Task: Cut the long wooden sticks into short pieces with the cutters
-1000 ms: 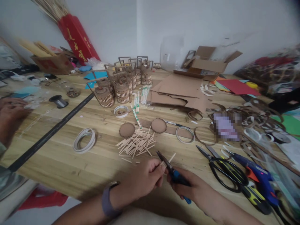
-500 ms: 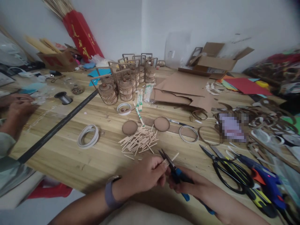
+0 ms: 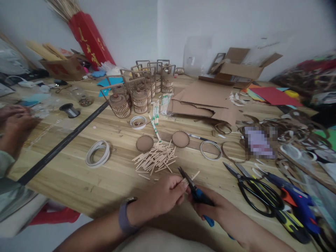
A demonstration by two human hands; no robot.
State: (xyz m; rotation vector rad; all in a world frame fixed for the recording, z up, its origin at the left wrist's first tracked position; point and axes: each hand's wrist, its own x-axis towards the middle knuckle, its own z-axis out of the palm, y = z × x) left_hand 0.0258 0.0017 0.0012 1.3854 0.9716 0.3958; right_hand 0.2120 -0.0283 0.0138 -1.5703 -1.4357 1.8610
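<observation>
In my right hand [image 3: 212,203] is a pair of blue-handled cutters [image 3: 201,196], its dark pointed blades tilted up and to the left. My left hand [image 3: 168,194] pinches a few thin wooden sticks [image 3: 185,181] against the blades. Their pale ends poke out beside the metal, and my fingers hide the rest. Just beyond the blades lies a loose heap of short cut sticks [image 3: 156,159]. Two round cardboard discs with ridged rims, a left one [image 3: 145,143] and a right one [image 3: 181,139], rest behind the heap.
Black scissors [image 3: 254,192], a yellow-black utility knife [image 3: 291,224] and a blue glue gun [image 3: 296,196] lie at right. Tape rolls [image 3: 97,154] are on the table. Several small woven baskets [image 3: 119,105] stand behind, near torn cardboard [image 3: 202,96]. Another person's hands [image 3: 21,120] are at left.
The cutters' blades have come closer together at the sticks. Both hands stay in nearly the same place; the whole view has shifted very slightly.
</observation>
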